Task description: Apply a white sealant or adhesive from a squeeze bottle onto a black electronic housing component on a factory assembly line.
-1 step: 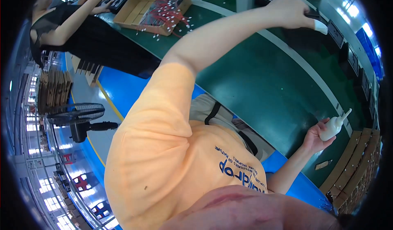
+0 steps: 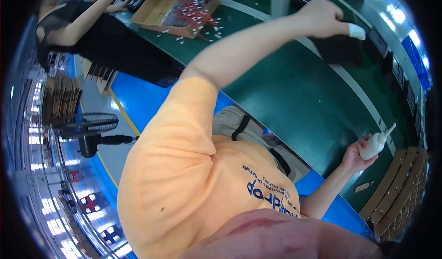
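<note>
My left hand (image 2: 322,17) reaches far out over the green worktable (image 2: 294,97) and grips the top edge of a flat black part (image 2: 338,49). One of its fingers wears a white finger cot (image 2: 357,31). My right hand (image 2: 352,156) is low at the right, near the table's front edge. It holds a small white squeeze bottle (image 2: 376,142) with its thin nozzle pointing up and to the right. My orange shirt fills the lower middle of the view.
A cardboard box (image 2: 154,10) of red wires (image 2: 198,8) sits at the far end of the table, with small white pieces scattered around it. A person in black (image 2: 92,33) works there. More black parts (image 2: 397,72) line the right side. A floor fan (image 2: 87,127) stands at left.
</note>
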